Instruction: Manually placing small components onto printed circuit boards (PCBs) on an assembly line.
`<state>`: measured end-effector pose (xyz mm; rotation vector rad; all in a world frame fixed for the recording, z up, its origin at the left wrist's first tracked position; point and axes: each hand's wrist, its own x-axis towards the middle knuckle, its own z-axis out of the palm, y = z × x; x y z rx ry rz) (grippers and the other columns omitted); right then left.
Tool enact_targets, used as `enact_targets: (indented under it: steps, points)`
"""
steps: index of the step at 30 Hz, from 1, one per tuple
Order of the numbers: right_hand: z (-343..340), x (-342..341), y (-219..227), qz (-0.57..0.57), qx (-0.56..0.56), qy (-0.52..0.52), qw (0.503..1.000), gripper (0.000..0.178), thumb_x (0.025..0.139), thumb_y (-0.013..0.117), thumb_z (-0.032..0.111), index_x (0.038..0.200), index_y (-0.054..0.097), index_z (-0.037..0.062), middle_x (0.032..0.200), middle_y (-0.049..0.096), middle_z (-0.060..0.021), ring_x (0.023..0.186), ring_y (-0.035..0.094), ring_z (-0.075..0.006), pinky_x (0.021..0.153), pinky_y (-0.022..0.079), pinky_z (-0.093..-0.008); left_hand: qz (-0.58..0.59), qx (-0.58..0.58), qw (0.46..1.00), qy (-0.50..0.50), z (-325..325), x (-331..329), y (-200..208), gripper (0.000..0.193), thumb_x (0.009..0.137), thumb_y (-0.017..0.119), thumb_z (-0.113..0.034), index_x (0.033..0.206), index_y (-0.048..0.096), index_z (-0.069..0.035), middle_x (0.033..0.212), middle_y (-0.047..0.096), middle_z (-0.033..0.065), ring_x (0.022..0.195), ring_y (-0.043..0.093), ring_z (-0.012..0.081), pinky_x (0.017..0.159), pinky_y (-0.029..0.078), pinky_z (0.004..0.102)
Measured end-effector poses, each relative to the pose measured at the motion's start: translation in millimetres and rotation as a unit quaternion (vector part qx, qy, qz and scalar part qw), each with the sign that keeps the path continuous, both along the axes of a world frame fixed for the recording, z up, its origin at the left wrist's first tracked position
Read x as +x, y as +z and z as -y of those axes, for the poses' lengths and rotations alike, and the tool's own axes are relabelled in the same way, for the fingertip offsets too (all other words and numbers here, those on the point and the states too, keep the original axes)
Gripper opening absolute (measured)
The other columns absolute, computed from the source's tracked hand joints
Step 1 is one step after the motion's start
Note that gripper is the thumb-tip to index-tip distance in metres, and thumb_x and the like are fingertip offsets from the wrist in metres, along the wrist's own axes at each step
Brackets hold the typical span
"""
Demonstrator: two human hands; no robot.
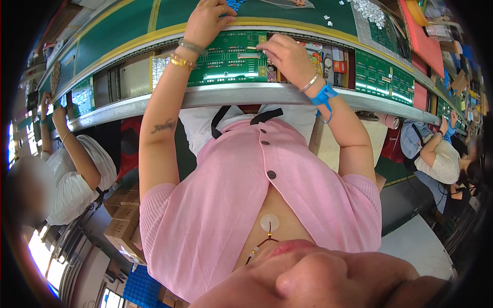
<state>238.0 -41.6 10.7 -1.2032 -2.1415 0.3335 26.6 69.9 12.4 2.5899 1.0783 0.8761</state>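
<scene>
green circuit board [230, 66], one: set between metal rails [257, 91]. right hand [290, 54]: fingertips drawn together at board's right end; whether pinching anything, cannot tell. left hand [207, 23]: fingers curled near blue parts [236, 4]; grip, cannot tell. white parts [368, 13]: heaped, farther right.
</scene>
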Motion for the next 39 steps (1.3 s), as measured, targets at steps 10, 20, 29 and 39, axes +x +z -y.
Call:
enact_targets:
  steps: [10,20,29,39]
  points:
    - [1.7,-12.8,-14.3,0.070,0.022,0.031,0.997,0.017,0.072,0.063,0.007,0.088,0.063,0.0084,0.080,0.052,-0.0061,0.079,0.054,-0.0239,0.067,0.047,-0.0334,-0.091,-0.059,0.994,-0.025,-28.3,3.6,-8.0,0.008,0.069,0.067,-0.017,0.071,0.067,-0.009,0.077,0.057,0.0114,0.082,0.053,0.0294,0.075,0.043,0.0387]
    - [10.5,-13.9,-5.2,0.181,0.025,0.067,0.981,0.031,0.070,0.054,0.006,0.100,0.061,0.0101,0.090,0.053,-0.0068,0.086,0.053,-0.0228,0.072,0.047,-0.0315,-0.018,-0.093,0.995,0.037,6.1,-4.8,10.3,0.015,0.075,0.066,-0.016,0.088,0.066,-0.006,0.079,0.062,0.0075,0.078,0.060,0.0253,0.070,0.049,0.0328]
    - [5.5,10.4,5.7,0.157,-0.022,0.028,0.987,0.033,0.073,0.053,0.003,0.104,0.060,0.0096,0.103,0.056,-0.0076,0.097,0.053,-0.0259,0.079,0.046,-0.0352,0.231,-0.478,0.846,0.036,44.7,-99.6,-13.6,0.021,0.082,0.064,-0.012,0.098,0.065,0.002,0.085,0.066,0.0038,0.075,0.059,0.0082,0.071,0.048,0.0218]
    - [-117.7,22.4,-5.5,0.214,0.057,-0.146,0.964,0.022,0.079,0.060,0.020,0.099,0.061,0.0108,0.100,0.059,-0.0075,0.098,0.053,-0.0281,0.086,0.042,-0.0395,0.218,-0.511,0.831,-0.037,69.6,-85.7,-28.3,0.025,0.085,0.061,-0.019,0.102,0.066,-0.001,0.086,0.065,0.0062,0.072,0.058,0.0091,0.066,0.048,0.0240]
